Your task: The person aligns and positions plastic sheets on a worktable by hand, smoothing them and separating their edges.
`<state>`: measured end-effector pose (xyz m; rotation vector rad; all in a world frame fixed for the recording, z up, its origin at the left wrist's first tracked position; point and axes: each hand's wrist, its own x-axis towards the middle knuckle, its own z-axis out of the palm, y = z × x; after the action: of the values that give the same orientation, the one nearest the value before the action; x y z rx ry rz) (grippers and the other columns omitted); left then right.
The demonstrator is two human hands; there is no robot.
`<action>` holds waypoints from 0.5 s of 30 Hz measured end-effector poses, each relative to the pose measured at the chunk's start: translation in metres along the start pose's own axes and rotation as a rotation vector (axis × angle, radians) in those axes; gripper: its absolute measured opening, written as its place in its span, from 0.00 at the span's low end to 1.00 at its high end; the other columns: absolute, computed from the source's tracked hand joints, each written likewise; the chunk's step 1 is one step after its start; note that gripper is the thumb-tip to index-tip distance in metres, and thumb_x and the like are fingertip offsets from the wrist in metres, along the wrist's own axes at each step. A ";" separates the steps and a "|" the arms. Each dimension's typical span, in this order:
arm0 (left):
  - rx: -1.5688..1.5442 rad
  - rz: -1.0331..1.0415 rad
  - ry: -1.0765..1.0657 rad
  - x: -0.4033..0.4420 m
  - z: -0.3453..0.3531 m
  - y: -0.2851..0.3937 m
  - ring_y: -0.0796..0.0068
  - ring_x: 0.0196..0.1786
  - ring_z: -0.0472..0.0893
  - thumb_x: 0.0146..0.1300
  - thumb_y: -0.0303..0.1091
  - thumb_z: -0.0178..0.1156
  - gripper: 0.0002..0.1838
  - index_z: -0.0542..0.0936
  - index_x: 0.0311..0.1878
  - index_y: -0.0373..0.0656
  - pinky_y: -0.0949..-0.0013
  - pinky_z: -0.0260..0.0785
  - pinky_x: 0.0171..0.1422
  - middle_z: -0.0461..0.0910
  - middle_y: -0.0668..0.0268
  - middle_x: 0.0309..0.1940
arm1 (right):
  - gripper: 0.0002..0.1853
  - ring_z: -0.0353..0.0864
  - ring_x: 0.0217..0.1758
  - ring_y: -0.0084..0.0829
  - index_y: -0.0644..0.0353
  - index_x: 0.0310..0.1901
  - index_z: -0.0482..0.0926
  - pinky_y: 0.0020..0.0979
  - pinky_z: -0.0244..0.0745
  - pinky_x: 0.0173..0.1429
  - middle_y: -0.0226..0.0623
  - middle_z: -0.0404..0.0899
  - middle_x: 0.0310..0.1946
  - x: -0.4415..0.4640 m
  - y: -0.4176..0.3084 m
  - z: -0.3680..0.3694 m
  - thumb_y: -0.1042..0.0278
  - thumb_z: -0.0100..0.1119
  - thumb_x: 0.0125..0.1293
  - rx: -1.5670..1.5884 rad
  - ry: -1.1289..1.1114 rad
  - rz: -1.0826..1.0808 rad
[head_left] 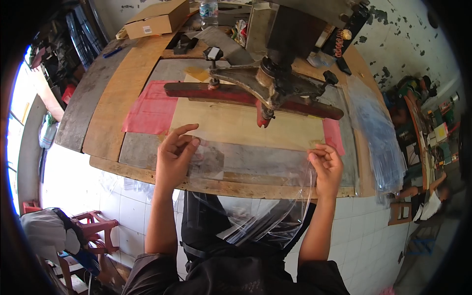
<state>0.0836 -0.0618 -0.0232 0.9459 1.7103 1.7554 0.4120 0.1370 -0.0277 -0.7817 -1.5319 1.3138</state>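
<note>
A clear plastic sheet (265,211) spans the table's front edge and drapes down over my lap. My right hand (327,164) is closed, pinching the sheet's right edge between thumb and fingers. On the other side, my left hand (174,155) is held above the sheet's left part, index finger stretched away from the thumb and the other fingers loosely curled. Whether it touches the film is hard to see. Beyond both hands lies a pale yellow sheet (221,120) with pink pieces (150,110) at its ends. Over it stands a press head with a long red bar (305,106).
A stack of clear plastic sheets (376,142) hangs over the table's right side. A cardboard box (157,19) and a water bottle (209,14) stand at the back. A red stool (98,228) is at lower left. Other people (435,201) are at the far right.
</note>
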 end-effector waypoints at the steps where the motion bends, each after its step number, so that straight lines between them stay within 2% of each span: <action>1: -0.023 0.009 -0.015 -0.001 0.002 0.002 0.89 0.36 0.79 0.77 0.25 0.65 0.20 0.79 0.69 0.37 0.80 0.68 0.42 0.88 0.71 0.38 | 0.15 0.90 0.53 0.30 0.68 0.58 0.81 0.28 0.82 0.58 0.44 0.90 0.47 0.000 0.002 -0.003 0.83 0.68 0.72 -0.012 0.017 -0.006; 4: -0.047 0.002 -0.030 -0.004 0.003 0.009 0.90 0.34 0.77 0.76 0.25 0.66 0.21 0.79 0.70 0.37 0.81 0.67 0.39 0.89 0.71 0.39 | 0.14 0.89 0.52 0.29 0.68 0.57 0.81 0.27 0.83 0.58 0.44 0.90 0.47 0.001 0.006 -0.005 0.83 0.69 0.71 -0.014 0.036 -0.011; 6: -0.057 -0.016 -0.099 -0.005 0.003 0.008 0.91 0.33 0.76 0.76 0.25 0.66 0.22 0.78 0.70 0.37 0.82 0.66 0.37 0.89 0.71 0.40 | 0.13 0.89 0.51 0.28 0.67 0.55 0.81 0.27 0.83 0.57 0.45 0.90 0.47 0.002 0.005 -0.004 0.82 0.69 0.71 -0.041 0.136 0.015; 11: -0.076 -0.036 -0.145 -0.005 0.000 0.011 0.88 0.35 0.82 0.77 0.26 0.66 0.22 0.78 0.71 0.37 0.80 0.70 0.38 0.90 0.68 0.42 | 0.12 0.89 0.51 0.28 0.67 0.54 0.80 0.29 0.85 0.58 0.44 0.89 0.47 0.003 0.010 -0.007 0.81 0.70 0.72 -0.029 0.123 0.021; 13: -0.060 -0.022 -0.176 -0.005 -0.001 0.013 0.80 0.38 0.87 0.79 0.26 0.62 0.19 0.78 0.70 0.36 0.74 0.77 0.46 0.93 0.61 0.46 | 0.12 0.89 0.52 0.29 0.67 0.54 0.80 0.30 0.86 0.58 0.44 0.89 0.47 0.004 0.012 -0.006 0.81 0.70 0.72 -0.022 0.125 0.004; 15: -0.068 -0.006 -0.169 -0.005 0.000 0.011 0.84 0.37 0.85 0.79 0.27 0.63 0.20 0.78 0.70 0.37 0.77 0.74 0.42 0.92 0.64 0.45 | 0.12 0.89 0.52 0.29 0.67 0.54 0.80 0.31 0.86 0.58 0.43 0.89 0.47 0.004 0.010 -0.006 0.81 0.70 0.72 -0.031 0.123 -0.001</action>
<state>0.0878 -0.0668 -0.0125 1.0266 1.5368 1.6677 0.4152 0.1449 -0.0370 -0.8659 -1.4576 1.2208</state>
